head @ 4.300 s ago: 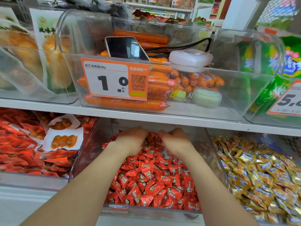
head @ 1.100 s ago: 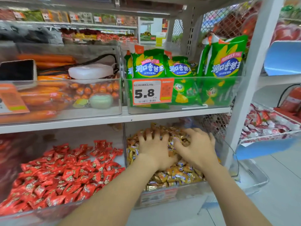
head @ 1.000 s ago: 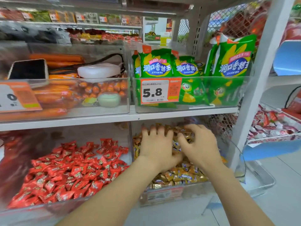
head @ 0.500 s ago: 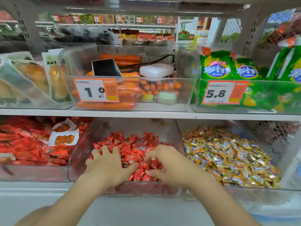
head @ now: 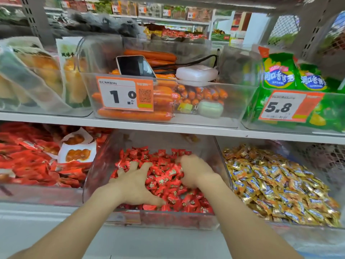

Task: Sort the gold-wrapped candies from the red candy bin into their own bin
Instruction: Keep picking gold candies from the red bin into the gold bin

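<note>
Resting splayed and relaxed on red-wrapped candies [head: 164, 181]: left hand [head: 136, 186]. Right hand [head: 197, 172] curled among them, grasp indeterminable. Clear plastic bin [head: 168, 220]: long axis front-to-back.

I'm counting two hands at 6 o'clock: one left hand [head: 136, 186], one right hand [head: 196, 172]. I'm logging six clear bins [head: 235, 103], three per shelf row, among them one red candy bin [head: 186, 220] dead centre and one gold candy bin [head: 220, 144] at 4 o'clock. The red candies [head: 168, 176] and gold candies [head: 276, 184] are heaped, so I'm not getting a number for either. I'm tallying two price tags, one [head: 124, 95] at 12 o'clock and one [head: 287, 106] at 2. At 12 to 1 I'm counting one phone [head: 135, 66], one white case [head: 196, 72] and one pale green case [head: 210, 108]. I'm making out two green bags [head: 279, 71] at 2, with any behind unclear, and two white snack packs [head: 78, 154] at 9. The sausages [head: 134, 114] are stacked too tightly to count.
</note>
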The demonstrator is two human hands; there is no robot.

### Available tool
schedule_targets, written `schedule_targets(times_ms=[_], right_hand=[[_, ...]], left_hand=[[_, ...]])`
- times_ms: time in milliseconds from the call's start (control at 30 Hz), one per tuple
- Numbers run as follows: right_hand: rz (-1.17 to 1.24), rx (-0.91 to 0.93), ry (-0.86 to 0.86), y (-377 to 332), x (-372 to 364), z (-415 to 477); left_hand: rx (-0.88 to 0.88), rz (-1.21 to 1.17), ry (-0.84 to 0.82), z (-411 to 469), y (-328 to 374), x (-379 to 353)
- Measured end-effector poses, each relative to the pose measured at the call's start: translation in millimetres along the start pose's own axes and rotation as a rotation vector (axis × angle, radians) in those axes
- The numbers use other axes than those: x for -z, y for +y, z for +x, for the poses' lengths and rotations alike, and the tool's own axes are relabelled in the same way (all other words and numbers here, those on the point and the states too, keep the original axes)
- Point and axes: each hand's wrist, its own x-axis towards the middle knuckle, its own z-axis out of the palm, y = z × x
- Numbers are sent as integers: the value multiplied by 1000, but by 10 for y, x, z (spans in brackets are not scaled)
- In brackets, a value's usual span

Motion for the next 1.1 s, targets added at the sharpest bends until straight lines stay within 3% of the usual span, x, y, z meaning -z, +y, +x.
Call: schedule_targets(times_ms=[133,267,333,400,467,533,600,700,767,933,1033,1100], right_hand=[[187,-31,56,84,315,-78],[231,19,24,154,549,-312],[220,40,26,133,588,-392],[205,44,73,103,598,-431],[173,51,147,103,576,-460],[147,38,142,103,543,-518],[91,-3,15,71,504,-630],[0,-43,-179,-27,445,-800],[8,-81,-247,-91,427,-844],[15,-160,-435,-227,502,-751],[-18,-232,-576,-275,434,-613],[56,-274,-562,-302,337,-527]], left_hand=[[-37,34,40,124,-84,64],[-43,212,215,90,-45,117],[-151,363,380,56,64,98],[-402,286,489,68,200,66],[-644,38,408,109,343,-2],[-704,-30,204,126,462,-92],[-621,128,90,158,506,-146],[-400,427,144,154,459,-75],[-289,498,139,136,430,-18],[-143,473,59,115,366,15],[-156,419,19,148,348,45],[-191,359,4,187,320,39]])
